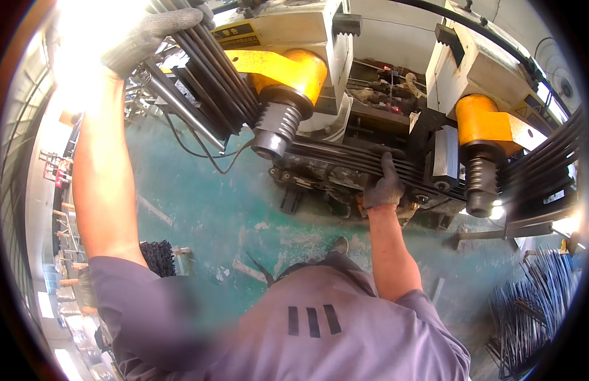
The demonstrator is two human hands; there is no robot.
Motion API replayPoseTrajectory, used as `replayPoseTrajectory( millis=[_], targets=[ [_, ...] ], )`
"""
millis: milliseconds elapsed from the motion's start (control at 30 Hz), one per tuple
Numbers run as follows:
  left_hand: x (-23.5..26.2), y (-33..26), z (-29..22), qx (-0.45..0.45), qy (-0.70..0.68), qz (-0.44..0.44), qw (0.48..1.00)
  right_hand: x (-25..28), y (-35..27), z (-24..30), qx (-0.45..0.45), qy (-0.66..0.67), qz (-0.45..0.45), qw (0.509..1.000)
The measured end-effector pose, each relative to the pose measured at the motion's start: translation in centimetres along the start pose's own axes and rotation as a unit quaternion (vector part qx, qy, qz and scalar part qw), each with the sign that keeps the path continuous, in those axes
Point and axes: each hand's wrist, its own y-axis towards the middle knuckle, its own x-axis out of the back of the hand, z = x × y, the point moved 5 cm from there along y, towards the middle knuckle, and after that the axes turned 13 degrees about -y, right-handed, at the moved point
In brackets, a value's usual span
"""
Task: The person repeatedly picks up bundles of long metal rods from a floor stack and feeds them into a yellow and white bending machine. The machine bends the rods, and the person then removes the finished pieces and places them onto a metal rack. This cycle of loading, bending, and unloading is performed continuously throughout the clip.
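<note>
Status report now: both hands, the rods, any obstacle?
Left hand grips rod bundle high. Right hand presses it at machine. Yellow rollers flank it.

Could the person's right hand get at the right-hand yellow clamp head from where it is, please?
Probably yes: the right hand rests on the rod bundle, and nothing visible blocks the way to the yellow clamp head.

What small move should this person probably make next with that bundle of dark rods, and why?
Probably nudge the rods level. The left hand lifts their bent end high, while the right hand presses them near the grey machine, between two yellow heads. They look fanned apart, not seated.
</note>
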Motion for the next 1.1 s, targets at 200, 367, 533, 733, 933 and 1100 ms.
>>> replayPoseTrajectory(
  millis=[200, 367, 533, 733, 933, 1100],
  targets=[
    [-1.7, -1.4, -1.8, -0.023, -0.087, -0.109, 0.99, 0.2, -0.1, 0.0, -0.002, -0.019, -0.062, 0.998],
    [-1.3, -6.7, -2.5, -0.031, -0.069, -0.152, 0.985, -0.2, -2.8, 1.4, 0.085, -0.064, 0.006, 0.994],
    [-4.7, -18.5, -4.4, -0.13, -0.093, -0.224, 0.961, 1.0, -13.1, 5.8, 0.195, -0.446, 0.043, 0.872],
    [-10.1, -36.8, -2.5, -0.196, -0.321, -0.469, 0.799, 0.9, -17.3, 8.1, 0.111, -0.281, 0.146, 0.942],
    [-20.2, -55.5, -5.2, -0.227, -0.281, -0.719, 0.594, -5.7, -17.2, 5.2, 0.026, -0.061, 0.351, 0.934],
    [-30.1, -61.2, -9.5, -0.189, -0.176, -0.871, 0.419, -13.9, -19.5, 0.4, -0.124, -0.05, 0.477, 0.869]
  ],
)
